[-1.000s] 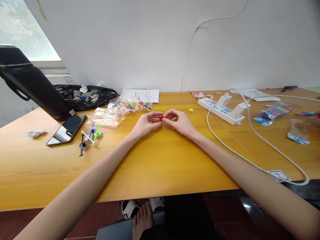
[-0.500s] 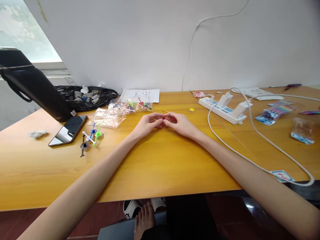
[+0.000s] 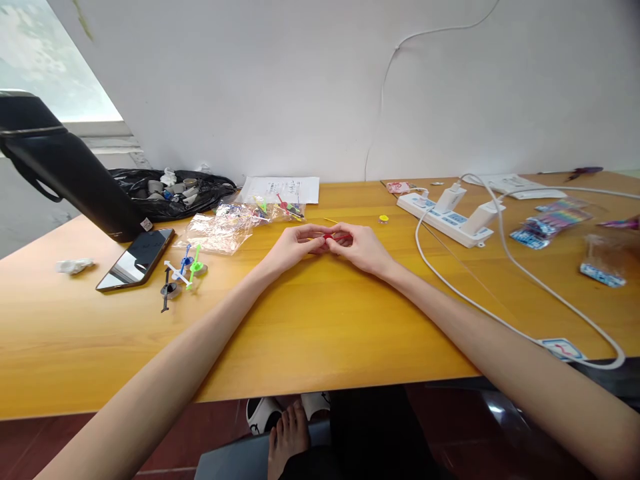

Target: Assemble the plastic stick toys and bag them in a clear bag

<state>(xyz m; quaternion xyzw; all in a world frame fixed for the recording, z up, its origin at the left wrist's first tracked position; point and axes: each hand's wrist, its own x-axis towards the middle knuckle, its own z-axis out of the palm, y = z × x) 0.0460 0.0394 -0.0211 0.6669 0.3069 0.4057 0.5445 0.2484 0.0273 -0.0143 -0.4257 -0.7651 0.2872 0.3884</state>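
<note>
My left hand (image 3: 295, 247) and my right hand (image 3: 363, 248) meet over the middle of the table. Their fingertips pinch a small red plastic piece (image 3: 328, 238) between them; its full shape is hidden by the fingers. Just beyond the fingers lies a thin yellow stick (image 3: 331, 221). A round yellow piece (image 3: 383, 219) sits to the right of it. Left of my left arm stand several small plastic pieces with thin bars on round bases, among them a black one (image 3: 166, 291), a blue one (image 3: 186, 260) and a green one (image 3: 195, 267). A white bar (image 3: 178, 275) leans among them.
A phone (image 3: 136, 261), black bottle (image 3: 75, 173), clear plastic bags (image 3: 217, 233) and black bag of scraps (image 3: 200, 197) occupy the left. On the right are a power strip (image 3: 445, 220), looping white cable (image 3: 550, 297) and shiny packets (image 3: 555, 223).
My hands stay almost in place, and the red piece between the fingertips shows a little more plainly. At the far right edge, a purplish item has shifted slightly.
</note>
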